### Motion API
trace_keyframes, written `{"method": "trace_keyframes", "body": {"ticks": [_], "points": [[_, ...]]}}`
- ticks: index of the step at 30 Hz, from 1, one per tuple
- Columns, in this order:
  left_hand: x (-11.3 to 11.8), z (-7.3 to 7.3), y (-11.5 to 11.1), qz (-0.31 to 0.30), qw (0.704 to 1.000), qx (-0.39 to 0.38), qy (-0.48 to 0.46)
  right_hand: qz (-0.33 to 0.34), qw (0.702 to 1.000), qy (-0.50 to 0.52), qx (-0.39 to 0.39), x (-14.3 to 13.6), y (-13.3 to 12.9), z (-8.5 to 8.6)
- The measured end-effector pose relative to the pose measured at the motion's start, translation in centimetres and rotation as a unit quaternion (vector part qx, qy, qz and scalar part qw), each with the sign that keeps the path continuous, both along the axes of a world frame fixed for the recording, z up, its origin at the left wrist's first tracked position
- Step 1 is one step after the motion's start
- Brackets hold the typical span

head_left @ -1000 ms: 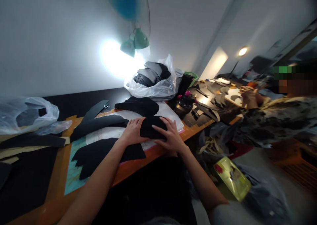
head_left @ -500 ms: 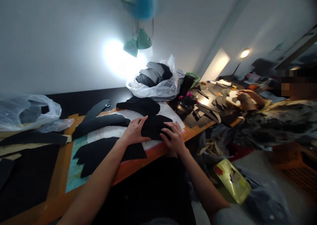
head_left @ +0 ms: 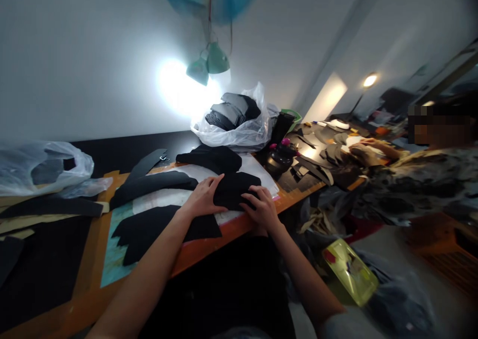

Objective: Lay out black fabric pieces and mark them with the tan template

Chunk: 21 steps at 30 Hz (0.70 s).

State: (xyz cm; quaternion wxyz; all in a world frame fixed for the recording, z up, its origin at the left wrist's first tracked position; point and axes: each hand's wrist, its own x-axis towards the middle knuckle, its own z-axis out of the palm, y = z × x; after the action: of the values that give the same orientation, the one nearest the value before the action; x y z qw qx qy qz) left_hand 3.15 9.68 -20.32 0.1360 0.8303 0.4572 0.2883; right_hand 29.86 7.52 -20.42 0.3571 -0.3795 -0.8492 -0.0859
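Observation:
A black fabric-like piece (head_left: 235,190) lies on white paper near the table's front edge, between my two hands. My left hand (head_left: 204,197) rests on its left side, thumb and fingers spread apart. At its right side my right hand (head_left: 262,208) touches it with bent, parted fingers. Just behind lies another dark piece (head_left: 209,159). Left of my left hand are a long curved dark piece (head_left: 157,183) and a group of overlapping black pieces (head_left: 149,229), partly under my left forearm.
A clear plastic bag (head_left: 239,137) of grey and black pieces stands at the back, under green lamps (head_left: 217,59). A dark pot-like object (head_left: 281,157) sits right. A person (head_left: 429,179) works beyond it. A yellow container (head_left: 351,272) is below, right. Another plastic bag (head_left: 80,165) lies left.
The fingers of my right hand have shifted slightly on the black piece. The other person's hands have moved a little, and the blue thing hanging above has swung or turned.

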Motion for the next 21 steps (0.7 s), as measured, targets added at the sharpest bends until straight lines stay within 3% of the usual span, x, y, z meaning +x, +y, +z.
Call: {"method": "trace_keyframes", "body": {"ticks": [5,8,10,13,16,18,21], "points": [[-0.3,-0.2,0.1,-0.009,1.000,-0.009,-0.010,-0.034,0.995,0.078,-0.052,2.8,-0.1,-1.2],[0.0,-0.5,0.0,-0.021,0.999,-0.009,-0.022,-0.090,0.965,0.215,-0.120,3.8,0.1,-2.6],[0.2,-0.8,-0.1,-0.031,0.999,-0.005,-0.028,-0.075,0.947,0.265,-0.168,3.2,0.4,-3.1],[0.6,-0.9,-0.2,-0.039,0.999,-0.002,-0.028,-0.018,0.947,0.267,-0.178,1.5,1.1,-2.7],[0.6,-0.8,-0.2,-0.024,0.999,-0.005,-0.030,-0.052,0.957,0.246,-0.147,1.0,2.2,-1.9],[0.6,-0.6,-0.2,-0.025,0.999,-0.005,-0.030,-0.071,0.956,0.211,-0.190,1.7,3.1,-1.4],[0.5,-0.2,-0.2,-0.044,0.999,-0.001,-0.031,-0.013,0.954,0.128,-0.269,3.2,4.4,-1.0]]}}
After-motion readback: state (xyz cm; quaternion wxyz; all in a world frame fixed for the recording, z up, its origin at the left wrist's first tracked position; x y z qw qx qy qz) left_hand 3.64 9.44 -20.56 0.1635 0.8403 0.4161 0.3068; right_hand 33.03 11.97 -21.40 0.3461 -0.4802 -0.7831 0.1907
